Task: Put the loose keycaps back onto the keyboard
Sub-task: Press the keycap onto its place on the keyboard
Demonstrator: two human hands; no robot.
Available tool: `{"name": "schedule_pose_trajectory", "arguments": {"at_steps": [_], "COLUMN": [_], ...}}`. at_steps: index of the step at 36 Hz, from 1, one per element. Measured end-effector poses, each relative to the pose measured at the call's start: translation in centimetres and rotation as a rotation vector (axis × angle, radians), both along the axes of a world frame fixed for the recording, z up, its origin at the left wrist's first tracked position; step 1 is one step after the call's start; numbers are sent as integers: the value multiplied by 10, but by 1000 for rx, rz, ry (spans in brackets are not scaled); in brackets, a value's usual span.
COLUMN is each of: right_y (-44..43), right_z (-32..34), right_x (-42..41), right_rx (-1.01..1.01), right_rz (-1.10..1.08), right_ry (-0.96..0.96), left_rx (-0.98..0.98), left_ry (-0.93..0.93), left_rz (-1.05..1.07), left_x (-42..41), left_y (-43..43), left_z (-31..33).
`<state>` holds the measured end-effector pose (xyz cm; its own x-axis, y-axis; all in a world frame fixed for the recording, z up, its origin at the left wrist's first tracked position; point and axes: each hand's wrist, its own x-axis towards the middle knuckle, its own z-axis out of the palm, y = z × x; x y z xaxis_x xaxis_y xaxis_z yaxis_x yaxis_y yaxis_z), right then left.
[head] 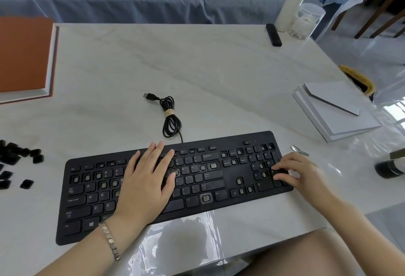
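A black keyboard (197, 179) lies slanted on the white table, with several bare switch sockets where keycaps are absent. My left hand (146, 179) rests flat on its middle rows, fingers straight and spread. Over the number pad at the keyboard's right end, my right hand (298, 172) has its fingers bent down and its fingertips press on a black key near the 3; whether a keycap is pinched there is hidden. A heap of loose black keycaps (15, 162) lies at the table's left edge.
The keyboard's coiled USB cable (169, 116) lies behind it. An orange-covered book (24, 56) sits far left, a white paper stack (335, 109) at right, a metal tool (299, 150) by the keyboard's right corner, a black stick (273, 35), bottle (290, 4) and jar (305, 21) far right.
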<state>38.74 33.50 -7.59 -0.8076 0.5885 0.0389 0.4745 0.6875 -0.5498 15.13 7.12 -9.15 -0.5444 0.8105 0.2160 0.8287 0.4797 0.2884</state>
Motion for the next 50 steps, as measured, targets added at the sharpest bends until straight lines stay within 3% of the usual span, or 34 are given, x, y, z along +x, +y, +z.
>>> {"name": "schedule_pose_trajectory", "arguments": {"at_steps": [8, 15, 18, 31, 34, 39, 44, 50], "right_y": [-6, -42, -48, -65, -81, -123, -165, -213], "right_z": [-1, -1, -9, 14, 27, 44, 50, 55], "right_x": [-1, 0, 3, -16, -42, -105, -167, -221], "right_rx": [38, 474, 572, 376, 177, -121, -212, -196], "right_rz": [-51, -104, -125, -282, -252, -92, 113, 291], "right_ry": [-2, 66, 61, -132, -200, -88, -92, -147], "left_rx": [7, -5, -8, -52, -65, 89, 122, 86], "left_ry": [1, -3, -15, -109, -184, -332, -337, -209], "left_rz": [-5, -8, -9, -38, -87, -137, -28, 369], "left_x": [-1, 0, -1, 0, -3, -17, -51, -93], "left_y": [0, -1, -1, -2, -5, -31, -86, -157], "left_z": [-1, 0, 0, 3, 7, 19, 31, 26]}}
